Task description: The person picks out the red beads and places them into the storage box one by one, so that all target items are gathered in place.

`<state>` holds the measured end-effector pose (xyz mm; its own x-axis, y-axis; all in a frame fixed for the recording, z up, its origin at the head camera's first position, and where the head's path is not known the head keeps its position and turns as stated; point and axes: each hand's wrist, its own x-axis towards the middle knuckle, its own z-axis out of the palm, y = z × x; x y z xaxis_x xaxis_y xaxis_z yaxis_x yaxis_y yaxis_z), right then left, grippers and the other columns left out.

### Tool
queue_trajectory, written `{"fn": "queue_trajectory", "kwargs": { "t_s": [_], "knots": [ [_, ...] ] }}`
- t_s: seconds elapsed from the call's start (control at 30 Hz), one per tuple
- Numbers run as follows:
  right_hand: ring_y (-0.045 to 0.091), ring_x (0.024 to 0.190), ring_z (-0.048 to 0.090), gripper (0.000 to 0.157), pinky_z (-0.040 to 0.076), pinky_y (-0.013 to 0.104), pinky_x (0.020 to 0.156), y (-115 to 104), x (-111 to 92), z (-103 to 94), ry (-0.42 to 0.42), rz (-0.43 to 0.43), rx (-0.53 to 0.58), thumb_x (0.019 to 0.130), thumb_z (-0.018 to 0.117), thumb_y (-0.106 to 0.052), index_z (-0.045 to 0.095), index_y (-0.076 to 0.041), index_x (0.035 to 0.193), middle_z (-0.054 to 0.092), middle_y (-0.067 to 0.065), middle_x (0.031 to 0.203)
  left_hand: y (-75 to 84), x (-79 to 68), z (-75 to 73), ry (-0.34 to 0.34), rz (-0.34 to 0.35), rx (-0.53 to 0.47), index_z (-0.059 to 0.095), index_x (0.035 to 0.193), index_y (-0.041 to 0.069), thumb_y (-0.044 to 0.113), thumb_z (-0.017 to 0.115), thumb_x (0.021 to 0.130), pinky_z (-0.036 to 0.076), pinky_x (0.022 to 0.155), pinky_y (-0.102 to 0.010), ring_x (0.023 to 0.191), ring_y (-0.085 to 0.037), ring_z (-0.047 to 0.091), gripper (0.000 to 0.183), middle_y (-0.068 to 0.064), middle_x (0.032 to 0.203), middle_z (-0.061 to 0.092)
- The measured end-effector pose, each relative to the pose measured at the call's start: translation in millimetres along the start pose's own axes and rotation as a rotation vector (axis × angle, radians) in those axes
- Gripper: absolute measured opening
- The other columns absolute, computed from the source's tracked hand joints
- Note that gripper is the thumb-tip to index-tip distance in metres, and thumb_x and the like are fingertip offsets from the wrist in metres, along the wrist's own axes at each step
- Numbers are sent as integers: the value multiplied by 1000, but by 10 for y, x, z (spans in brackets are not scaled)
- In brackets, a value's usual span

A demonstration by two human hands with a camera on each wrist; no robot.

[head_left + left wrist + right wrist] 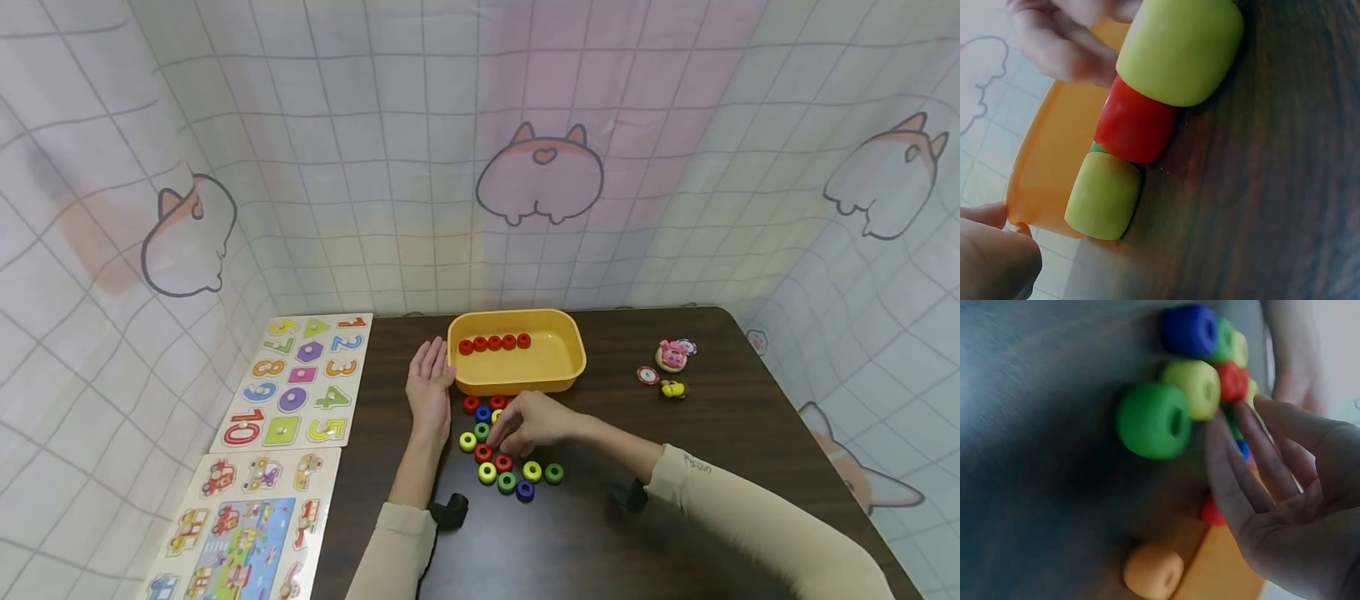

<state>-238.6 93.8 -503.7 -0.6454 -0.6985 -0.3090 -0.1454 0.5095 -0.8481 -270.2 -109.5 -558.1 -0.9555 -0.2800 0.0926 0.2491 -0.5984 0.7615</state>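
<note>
A yellow tray (pixel 517 385) holds a row of several red beads (pixel 493 342). My left hand (pixel 430 387) rests against the tray's left side, its fingers stretched out and its thumb by the rim. Right of it, my right hand (pixel 531 421) hovers over a loose group of beads on the table, fingers pointing down beside a red bead (pixel 503 462). In the right wrist view its thumb and fingers stand apart, with no bead seen between them. Green (pixel 1155 420), yellow and blue beads lie close by, plus an orange bead (pixel 1154 570) near the tray; the hand hides some beads.
Two puzzle boards, one with numbers (pixel 292 379) and one with vehicles (pixel 247 525), lie along the left. At the right are a pink figure (pixel 672 356), a round chip (pixel 648 376) and a small yellow toy (pixel 673 389). A patterned curtain surrounds the dark table.
</note>
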Motion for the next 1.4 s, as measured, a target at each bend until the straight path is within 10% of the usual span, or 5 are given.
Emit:
{"fn": "queue_trajectory", "kwargs": {
  "t_s": [0.6,0.9,1.17,1.4],
  "knots": [
    [37,71,71,15,60,48,63,15,20,194,-65,0,62,83,74,0,76,-6,96,74,13,88,132,-38,35,-30,-19,-53,30,147,0,-26,44,88,27,115,-47,141,-32,35,67,-23,152,35],
    [38,76,72,17,59,51,69,-191,35,-189,-20,6,133,87,70,-1,74,-2,103,73,16,96,160,-54,39,-46,-26,-48,29,147,-1,-25,46,88,28,115,-45,142,-35,33,66,-26,153,32],
    [38,82,72,23,58,52,76,-515,489,-789,107,31,80,88,67,0,70,3,110,73,15,99,169,-38,13,-42,-18,-30,27,147,-2,-26,45,88,27,113,-49,142,-36,31,66,-27,153,31],
    [40,82,71,23,57,53,77,-428,1017,-886,203,106,76,86,69,2,71,3,109,73,17,99,168,-56,23,-60,-31,-49,27,147,-1,-25,45,88,24,115,-51,143,-34,31,67,-22,152,35]
  ]
}}
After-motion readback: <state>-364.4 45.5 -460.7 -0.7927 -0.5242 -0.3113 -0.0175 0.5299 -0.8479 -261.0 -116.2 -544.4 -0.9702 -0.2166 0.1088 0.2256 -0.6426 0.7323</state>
